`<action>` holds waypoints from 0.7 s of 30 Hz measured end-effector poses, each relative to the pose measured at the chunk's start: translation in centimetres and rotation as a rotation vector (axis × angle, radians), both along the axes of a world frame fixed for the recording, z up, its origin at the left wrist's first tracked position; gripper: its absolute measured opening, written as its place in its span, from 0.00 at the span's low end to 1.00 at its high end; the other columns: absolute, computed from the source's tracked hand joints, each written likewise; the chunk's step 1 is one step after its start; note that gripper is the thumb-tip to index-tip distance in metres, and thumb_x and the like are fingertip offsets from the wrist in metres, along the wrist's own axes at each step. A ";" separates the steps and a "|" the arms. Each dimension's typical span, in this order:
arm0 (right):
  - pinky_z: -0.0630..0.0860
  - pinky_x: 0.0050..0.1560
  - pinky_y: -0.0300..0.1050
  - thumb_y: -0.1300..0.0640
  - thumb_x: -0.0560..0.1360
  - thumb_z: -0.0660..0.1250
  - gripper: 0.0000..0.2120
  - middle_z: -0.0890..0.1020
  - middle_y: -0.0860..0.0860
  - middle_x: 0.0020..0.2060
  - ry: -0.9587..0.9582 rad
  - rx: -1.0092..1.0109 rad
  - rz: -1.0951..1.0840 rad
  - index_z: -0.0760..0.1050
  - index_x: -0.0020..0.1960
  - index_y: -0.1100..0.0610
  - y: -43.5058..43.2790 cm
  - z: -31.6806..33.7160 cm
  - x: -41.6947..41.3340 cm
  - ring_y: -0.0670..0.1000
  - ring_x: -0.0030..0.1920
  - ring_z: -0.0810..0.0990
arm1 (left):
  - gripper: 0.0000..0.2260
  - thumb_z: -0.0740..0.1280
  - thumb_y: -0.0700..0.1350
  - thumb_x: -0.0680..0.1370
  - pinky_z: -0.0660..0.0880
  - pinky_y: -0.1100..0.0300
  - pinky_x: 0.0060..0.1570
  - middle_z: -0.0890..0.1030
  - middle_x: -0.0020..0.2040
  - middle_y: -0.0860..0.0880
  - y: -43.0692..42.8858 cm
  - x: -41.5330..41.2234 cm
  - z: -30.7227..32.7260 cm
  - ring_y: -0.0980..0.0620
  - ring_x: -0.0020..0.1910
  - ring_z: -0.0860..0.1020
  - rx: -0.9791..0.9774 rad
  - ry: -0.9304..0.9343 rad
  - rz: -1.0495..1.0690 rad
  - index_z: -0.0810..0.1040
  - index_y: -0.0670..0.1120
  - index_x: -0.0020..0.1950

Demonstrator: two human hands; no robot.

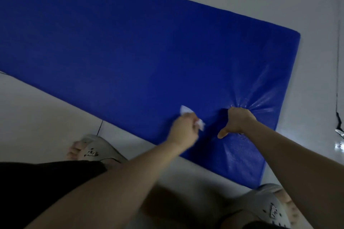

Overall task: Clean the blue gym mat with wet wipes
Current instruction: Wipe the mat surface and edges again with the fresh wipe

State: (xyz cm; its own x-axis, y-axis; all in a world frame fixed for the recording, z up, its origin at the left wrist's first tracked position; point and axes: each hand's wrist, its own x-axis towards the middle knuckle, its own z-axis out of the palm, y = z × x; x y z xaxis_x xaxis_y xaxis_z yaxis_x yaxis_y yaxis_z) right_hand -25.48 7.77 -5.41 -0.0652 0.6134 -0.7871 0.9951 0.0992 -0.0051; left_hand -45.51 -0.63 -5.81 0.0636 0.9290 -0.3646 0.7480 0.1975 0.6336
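Head view: left hand (183,128) grips a wipe (185,110), right hand (238,121) bunches the mat (130,42). Only the glossy near corner looks wiped.

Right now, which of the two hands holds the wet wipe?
The left hand: it pinches the white wet wipe. The right hand has none and bears down on the creased blue mat.

The person is wearing black shorts (46,184) and a pair of grey slip-on sandals. The left sandal (96,148) and the right sandal (268,204) are each carrying a small dark marking on the upper. The right one is showing round vent holes. Toes are protruding at the front of both. The left hand (183,130), right hand (239,121) and both forearms are showing bare.
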 end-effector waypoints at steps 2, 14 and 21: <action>0.78 0.51 0.50 0.33 0.55 0.81 0.42 0.72 0.49 0.40 -0.002 -0.003 -0.006 0.63 0.53 0.55 0.1 0.0 -0.1 0.55 0.48 0.76 | 0.05 0.62 0.41 0.80 0.78 0.50 0.49 0.80 0.54 0.47 -2.0 2.8 -0.2 0.47 0.48 0.79 0.012 -0.055 -0.217 0.78 0.46 0.51; 0.80 0.48 0.48 0.34 0.55 0.83 0.40 0.76 0.50 0.38 -0.032 -0.026 -0.019 0.66 0.51 0.55 0.2 0.1 -0.3 0.51 0.36 0.77 | 0.14 0.61 0.45 0.80 0.76 0.48 0.53 0.80 0.59 0.44 3.9 -13.5 -1.0 0.41 0.54 0.79 0.110 0.478 0.005 0.77 0.46 0.64; 0.81 0.47 0.47 0.35 0.55 0.83 0.39 0.77 0.50 0.38 -0.022 -0.026 -0.032 0.66 0.50 0.56 0.2 0.3 -0.2 0.51 0.35 0.77 | 0.09 0.63 0.40 0.79 0.76 0.54 0.60 0.78 0.67 0.44 1.5 -9.0 -0.2 0.43 0.62 0.79 0.058 0.202 0.072 0.81 0.43 0.56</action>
